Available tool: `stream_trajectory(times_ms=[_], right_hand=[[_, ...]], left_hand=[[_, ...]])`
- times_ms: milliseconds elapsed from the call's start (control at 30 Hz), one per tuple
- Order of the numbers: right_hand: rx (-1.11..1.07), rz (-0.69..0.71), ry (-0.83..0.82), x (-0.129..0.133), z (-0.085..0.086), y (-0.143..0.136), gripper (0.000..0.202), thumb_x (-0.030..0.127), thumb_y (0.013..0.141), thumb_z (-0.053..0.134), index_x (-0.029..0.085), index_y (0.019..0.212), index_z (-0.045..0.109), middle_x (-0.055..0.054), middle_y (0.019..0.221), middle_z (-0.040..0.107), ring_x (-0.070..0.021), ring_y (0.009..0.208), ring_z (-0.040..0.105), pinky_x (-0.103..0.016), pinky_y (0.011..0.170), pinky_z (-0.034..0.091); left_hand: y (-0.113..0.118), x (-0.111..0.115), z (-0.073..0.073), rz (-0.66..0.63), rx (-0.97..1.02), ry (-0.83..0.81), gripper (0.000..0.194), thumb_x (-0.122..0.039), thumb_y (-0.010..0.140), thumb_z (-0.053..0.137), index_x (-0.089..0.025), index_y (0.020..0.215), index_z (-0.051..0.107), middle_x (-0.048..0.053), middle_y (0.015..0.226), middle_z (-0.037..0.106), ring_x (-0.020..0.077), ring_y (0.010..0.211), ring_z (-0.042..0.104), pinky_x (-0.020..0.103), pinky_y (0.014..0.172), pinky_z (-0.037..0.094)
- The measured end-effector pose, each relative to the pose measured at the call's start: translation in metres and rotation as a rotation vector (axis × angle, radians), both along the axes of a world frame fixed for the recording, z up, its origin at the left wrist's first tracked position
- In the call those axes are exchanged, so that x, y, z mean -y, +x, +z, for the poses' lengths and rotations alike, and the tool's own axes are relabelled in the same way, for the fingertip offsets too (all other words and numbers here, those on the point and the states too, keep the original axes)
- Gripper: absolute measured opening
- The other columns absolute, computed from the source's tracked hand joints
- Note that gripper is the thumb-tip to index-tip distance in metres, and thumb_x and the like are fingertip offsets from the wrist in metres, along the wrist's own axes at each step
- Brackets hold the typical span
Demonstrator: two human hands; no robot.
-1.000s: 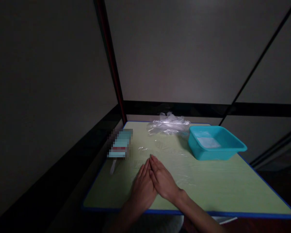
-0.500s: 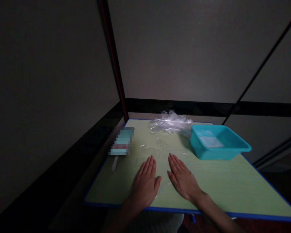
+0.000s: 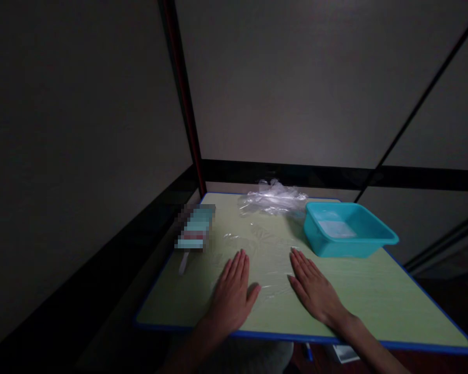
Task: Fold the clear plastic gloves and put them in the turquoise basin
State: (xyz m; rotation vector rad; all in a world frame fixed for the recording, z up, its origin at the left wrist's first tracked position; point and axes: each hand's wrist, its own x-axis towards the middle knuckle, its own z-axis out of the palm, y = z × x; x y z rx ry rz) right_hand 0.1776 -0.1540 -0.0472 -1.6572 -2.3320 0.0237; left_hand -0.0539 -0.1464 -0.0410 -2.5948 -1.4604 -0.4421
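Observation:
A thin sheet of clear plastic (image 3: 271,267), possibly a flattened bag, lies on the pale green table (image 3: 405,306). My left hand (image 3: 234,293) rests flat on its left part, fingers stretched forward and thumb out to the side. My right hand (image 3: 314,285) lies palm down near the sheet's right side, its fingers extended and angled to the left. Neither hand grips anything. The sheet's exact outline is hard to make out against the table, and the palms are hidden.
At the back lies a heap of crumpled clear plastic (image 3: 275,198). A turquoise basin (image 3: 343,249) with something white and flat inside stands at the right. On the left lies a blurred-out flat item (image 3: 197,228) with a whitish strip (image 3: 183,263) by it. Walls border the left and back.
My right hand has slid to the right across the plastic, widening the gap between the hands. My left hand has stayed nearly in place. The view has shifted slightly.

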Motion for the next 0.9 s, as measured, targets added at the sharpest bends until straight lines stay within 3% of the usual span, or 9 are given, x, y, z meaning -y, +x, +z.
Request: stream_trajectory(times_ms=[100,233,333,433,533,667,900], right_hand=[[-0.07,0.003,-0.05,-0.001,0.001,0.004,0.055,0.039,0.088,0.026,0.005,0.132,0.025,-0.012,0.138,0.02,-0.0204,0.127,0.015,-0.041,0.103,0.022],[-0.259,-0.016,-0.077,-0.01,0.007,0.008,0.054,0.038,0.088,0.027,0.008,0.133,0.025,-0.012,0.138,0.022,-0.0198,0.126,0.02,-0.04,0.102,0.023],[-0.342,0.003,-0.047,-0.024,0.014,0.008,0.05,0.034,0.087,0.03,0.01,0.132,0.028,-0.01,0.137,0.026,-0.0191,0.125,0.024,-0.04,0.102,0.024],[-0.379,0.044,-0.016,-0.044,0.021,0.005,0.044,0.026,0.085,0.033,0.013,0.126,0.038,-0.01,0.131,0.039,-0.0197,0.12,0.035,-0.04,0.1,0.028],[-0.403,0.062,-0.024,-0.063,0.025,0.002,0.039,0.019,0.08,0.035,0.014,0.117,0.048,-0.011,0.116,0.054,-0.021,0.106,0.05,-0.036,0.091,0.038],[-0.406,0.058,-0.021,-0.082,0.022,0.001,0.035,0.016,0.078,0.036,0.013,0.109,0.052,-0.011,0.107,0.058,-0.0213,0.098,0.054,-0.033,0.085,0.042],[-0.395,0.057,0.032,-0.1,0.012,0.0,0.03,0.018,0.081,0.032,0.013,0.102,0.053,-0.012,0.097,0.059,-0.0212,0.09,0.055,-0.033,0.081,0.043]], left_hand=[[0.001,0.003,0.008,0.003,-0.002,0.011,0.066,-0.048,0.08,0.037,-0.006,0.13,0.026,0.016,0.137,0.024,0.0262,0.128,0.016,0.045,0.103,0.018],[0.005,-0.002,0.031,-0.036,0.035,-0.046,0.069,-0.052,0.079,0.037,-0.009,0.131,0.025,0.014,0.138,0.023,0.0264,0.128,0.015,0.048,0.102,0.017],[0.008,-0.025,0.047,-0.047,0.135,-0.169,0.062,-0.049,0.081,0.037,-0.01,0.129,0.03,0.014,0.137,0.025,0.0245,0.127,0.019,0.045,0.102,0.018],[0.01,-0.063,0.053,-0.029,0.333,-0.321,0.051,-0.036,0.078,0.048,-0.012,0.122,0.041,0.013,0.132,0.037,0.022,0.122,0.032,0.036,0.102,0.024],[0.012,-0.102,0.047,0.019,0.394,-0.329,0.038,-0.022,0.076,0.05,-0.013,0.113,0.049,0.011,0.119,0.051,0.021,0.112,0.045,0.032,0.096,0.033],[0.016,-0.139,0.029,0.085,0.469,-0.356,0.028,-0.011,0.071,0.054,-0.013,0.099,0.057,0.01,0.104,0.059,0.0228,0.102,0.052,0.033,0.09,0.039],[0.025,-0.17,0.009,0.178,0.56,-0.474,0.028,-0.028,0.083,0.048,-0.014,0.107,0.049,0.007,0.105,0.053,0.0176,0.089,0.054,0.037,0.075,0.046]])
